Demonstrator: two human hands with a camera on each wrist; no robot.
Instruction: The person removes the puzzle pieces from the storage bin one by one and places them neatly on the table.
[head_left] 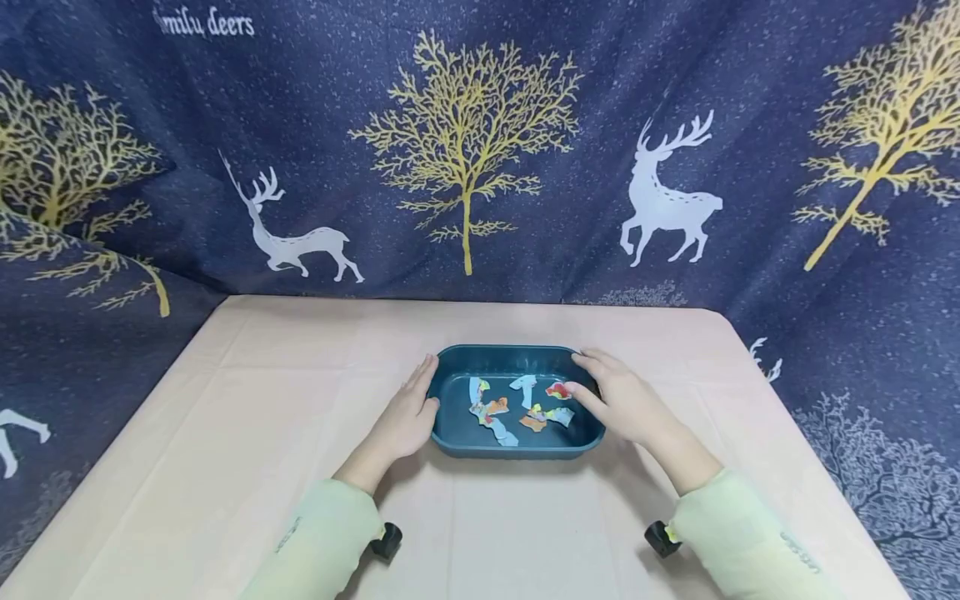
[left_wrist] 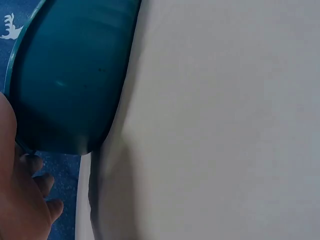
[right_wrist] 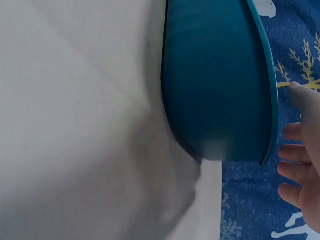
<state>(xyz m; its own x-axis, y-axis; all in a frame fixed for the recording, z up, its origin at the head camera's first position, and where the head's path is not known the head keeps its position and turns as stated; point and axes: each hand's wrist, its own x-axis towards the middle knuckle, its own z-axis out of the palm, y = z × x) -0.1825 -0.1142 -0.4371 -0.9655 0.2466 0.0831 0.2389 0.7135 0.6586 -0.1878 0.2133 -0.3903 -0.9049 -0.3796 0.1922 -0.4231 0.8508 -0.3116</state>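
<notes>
A dark teal oblong tray (head_left: 517,454) with rounded ends stands on the table. On its floor lie several flat, irregular printed pieces: a light-blue piece (head_left: 525,385), a red piece (head_left: 558,390), an orange one (head_left: 534,422) and a joined-looking light-blue and orange group (head_left: 486,410). My left hand (head_left: 405,412) lies along the tray's left end, fingers extended, thumb at the wall (left_wrist: 70,100). At the right end, my right hand (head_left: 626,400) has its fingers spread by the rim (right_wrist: 274,90). Its thumb overlaps the tray's inside in the head view.
A pale pink cloth covers the table (head_left: 300,433). Behind it hangs a dark blue curtain (head_left: 517,250) with white deer and yellow trees. Black straps or mounts (head_left: 386,542) sit under both light green sleeves (head_left: 322,533).
</notes>
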